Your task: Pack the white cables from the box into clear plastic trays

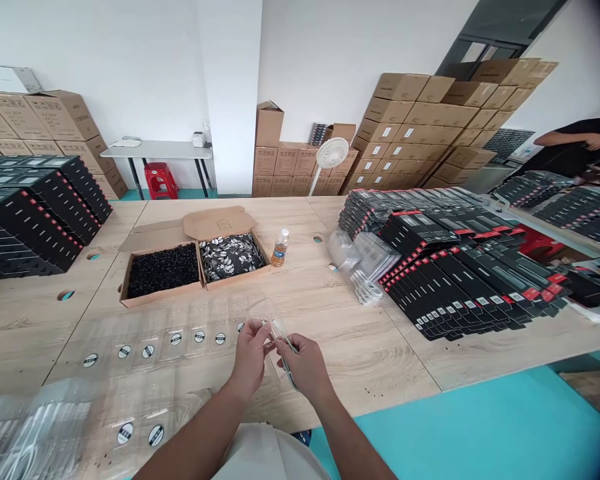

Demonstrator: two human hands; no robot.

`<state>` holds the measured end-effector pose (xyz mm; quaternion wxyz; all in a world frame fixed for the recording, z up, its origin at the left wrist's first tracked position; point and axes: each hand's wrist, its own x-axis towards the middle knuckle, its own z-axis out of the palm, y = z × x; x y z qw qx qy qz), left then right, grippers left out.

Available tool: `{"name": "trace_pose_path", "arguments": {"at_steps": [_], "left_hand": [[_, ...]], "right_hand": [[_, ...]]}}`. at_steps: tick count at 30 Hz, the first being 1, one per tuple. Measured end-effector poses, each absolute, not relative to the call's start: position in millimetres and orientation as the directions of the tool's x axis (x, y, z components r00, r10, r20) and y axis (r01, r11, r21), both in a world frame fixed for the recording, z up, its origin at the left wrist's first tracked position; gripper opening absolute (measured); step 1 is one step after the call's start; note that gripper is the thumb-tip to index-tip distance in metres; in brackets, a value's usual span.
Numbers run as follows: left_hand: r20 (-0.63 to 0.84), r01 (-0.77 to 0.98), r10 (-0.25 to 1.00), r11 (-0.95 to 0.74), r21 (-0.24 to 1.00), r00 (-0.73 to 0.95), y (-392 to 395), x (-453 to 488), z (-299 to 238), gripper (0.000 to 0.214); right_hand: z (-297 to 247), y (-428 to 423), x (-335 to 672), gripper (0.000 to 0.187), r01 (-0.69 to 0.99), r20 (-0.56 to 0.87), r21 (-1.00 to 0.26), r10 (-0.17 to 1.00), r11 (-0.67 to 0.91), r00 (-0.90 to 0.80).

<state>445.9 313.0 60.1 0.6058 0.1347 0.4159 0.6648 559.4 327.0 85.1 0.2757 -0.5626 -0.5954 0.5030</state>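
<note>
My left hand (251, 353) and my right hand (303, 363) meet over the front of the wooden table. Between them is a thin clear plastic sleeve (280, 331) with a whitish strip at its top, tilted away from me. My right hand grips its side, while the fingertips of my left hand pinch near the upper end. Fingers hide part of it, and any contents are unclear. To the left, a row of clear plastic sleeves (186, 323) with round black-and-white stickers lies flat. More stickered sleeves (140, 407) are nearer to me.
Beyond the sleeves stand an open carton of small black parts (164, 270) and a carton of black-and-white packets (233, 257). A drink bottle (281, 248) is beside them. Black boxes (450, 280) are stacked right, others (40, 220) left. A co-worker (570, 150) is far right.
</note>
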Motion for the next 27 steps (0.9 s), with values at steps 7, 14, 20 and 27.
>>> {"name": "trace_pose_path", "arguments": {"at_steps": [7, 14, 20, 27], "left_hand": [[-0.343, -0.663, 0.901, 0.088, 0.744, -0.265, 315, 449, 65, 0.030], [-0.326, -0.674, 0.915, 0.084, 0.734, -0.240, 313, 448, 67, 0.031], [-0.333, -0.640, 0.895, 0.072, 0.765, -0.297, 315, 448, 62, 0.030], [-0.345, -0.590, 0.878, 0.092, 0.802, -0.332, 316, 446, 58, 0.024]], "right_hand": [[90, 324, 555, 0.029, 0.410, -0.271, -0.895, 0.944, -0.174, -0.189], [96, 323, 555, 0.028, 0.442, -0.281, -0.879, 0.944, -0.180, -0.174], [98, 324, 555, 0.026, 0.430, -0.318, -0.878, 0.927, -0.209, -0.199], [88, 326, 547, 0.027, 0.436, -0.316, -0.881, 0.917, -0.187, -0.245]]}}
